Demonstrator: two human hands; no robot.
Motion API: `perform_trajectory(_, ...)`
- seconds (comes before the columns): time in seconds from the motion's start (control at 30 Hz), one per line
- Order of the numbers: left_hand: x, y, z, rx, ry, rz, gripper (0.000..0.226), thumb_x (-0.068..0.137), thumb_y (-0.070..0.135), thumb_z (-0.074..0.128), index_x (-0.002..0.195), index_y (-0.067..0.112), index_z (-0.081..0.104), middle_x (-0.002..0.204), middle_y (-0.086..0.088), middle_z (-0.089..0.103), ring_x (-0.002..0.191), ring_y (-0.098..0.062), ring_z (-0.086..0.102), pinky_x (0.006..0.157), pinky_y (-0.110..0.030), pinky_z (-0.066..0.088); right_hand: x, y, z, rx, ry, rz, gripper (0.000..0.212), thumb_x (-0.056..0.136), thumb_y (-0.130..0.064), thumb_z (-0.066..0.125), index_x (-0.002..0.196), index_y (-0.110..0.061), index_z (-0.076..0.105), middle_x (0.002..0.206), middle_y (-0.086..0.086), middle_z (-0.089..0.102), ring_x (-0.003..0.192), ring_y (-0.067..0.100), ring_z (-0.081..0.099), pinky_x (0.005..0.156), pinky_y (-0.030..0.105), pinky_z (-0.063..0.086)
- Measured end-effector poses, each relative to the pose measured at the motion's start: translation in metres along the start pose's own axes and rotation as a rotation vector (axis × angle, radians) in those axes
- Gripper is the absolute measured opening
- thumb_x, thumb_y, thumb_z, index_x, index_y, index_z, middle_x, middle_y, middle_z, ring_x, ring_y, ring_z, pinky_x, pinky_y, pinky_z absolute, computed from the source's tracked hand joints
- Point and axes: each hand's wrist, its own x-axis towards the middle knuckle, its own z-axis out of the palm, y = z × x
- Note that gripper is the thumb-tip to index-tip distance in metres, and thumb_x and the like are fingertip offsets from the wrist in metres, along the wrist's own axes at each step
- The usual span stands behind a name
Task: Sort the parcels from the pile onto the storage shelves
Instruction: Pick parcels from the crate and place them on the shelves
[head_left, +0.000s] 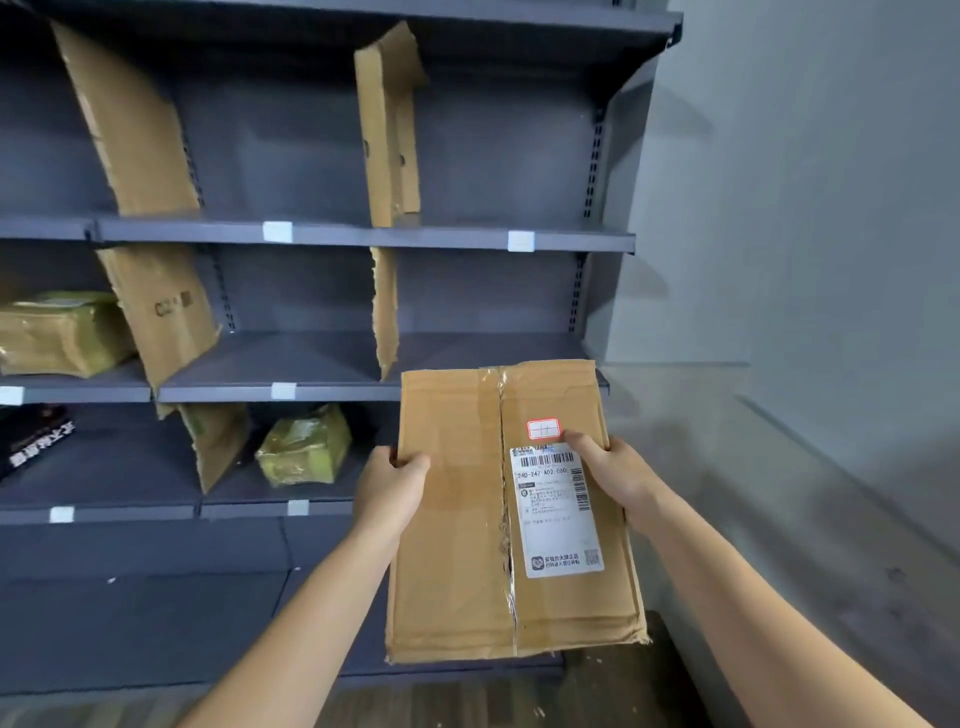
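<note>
A flat brown cardboard parcel (452, 519) with clear tape down its middle and a white shipping label is held up in front of the dark grey storage shelves (322, 236). My left hand (392, 488) grips its left edge, thumb on top. My right hand (615, 475) grips its right edge, thumb lying by the label and a small red sticker. The parcel's far end covers the right part of the middle shelf's front edge.
Torn cardboard dividers (387, 130) split the shelves into bays. A yellow-taped parcel (306, 447) sits on the lower shelf, another (62, 332) on the middle shelf at left, and a black package (31, 436) below it. A grey wall (805, 208) stands to the right.
</note>
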Motion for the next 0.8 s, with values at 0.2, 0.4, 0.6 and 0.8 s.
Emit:
perform_trajectory(0.2, 0.016, 0.004, -0.091, -0.075, 0.054, 0.013, 0.014, 0.092, 0.023, 0.053, 0.105, 0.017, 0.054, 0.097, -0.003, 0.061, 0.087, -0.019, 0.059, 0.083, -0.038, 0.05, -0.006, -0.065, 0.074, -0.043, -0.057, -0.05, 0.054, 0.089, -0.062, 0.055, 0.121, -0.018, 0.057, 0.105, 0.0, 0.072, 0.096, 0.024, 0.067, 0.091, 0.044, 0.05)
perform_trajectory(0.4, 0.042, -0.003, -0.196, -0.098, 0.079, 0.049, 0.006, 0.091, 0.023, 0.054, 0.097, 0.023, 0.054, 0.099, -0.004, 0.063, 0.091, -0.022, 0.061, 0.09, -0.043, 0.052, -0.014, -0.113, 0.171, -0.05, -0.067, -0.076, 0.057, 0.087, -0.064, 0.057, 0.123, -0.02, 0.055, 0.106, -0.001, 0.071, 0.098, 0.025, 0.067, 0.097, 0.05, 0.049)
perform_trajectory(0.6, 0.065, -0.031, -0.284, -0.065, 0.092, 0.038, 0.005, 0.092, 0.021, 0.053, 0.089, 0.025, 0.052, 0.096, -0.003, 0.062, 0.092, -0.023, 0.061, 0.09, -0.043, 0.051, -0.029, -0.136, 0.261, -0.079, -0.117, -0.045, 0.046, 0.09, -0.06, 0.055, 0.115, -0.021, 0.059, 0.104, 0.0, 0.073, 0.098, 0.025, 0.069, 0.1, 0.052, 0.049)
perform_trajectory(0.8, 0.081, -0.073, -0.333, -0.033, 0.058, -0.002, 0.003, 0.095, 0.022, 0.053, 0.093, 0.024, 0.053, 0.093, 0.003, 0.059, 0.083, -0.012, 0.055, 0.074, -0.032, 0.046, -0.045, -0.125, 0.322, -0.07, -0.135, 0.062, 0.048, 0.09, -0.06, 0.056, 0.115, -0.019, 0.061, 0.104, -0.001, 0.074, 0.1, 0.024, 0.068, 0.103, 0.052, 0.046)
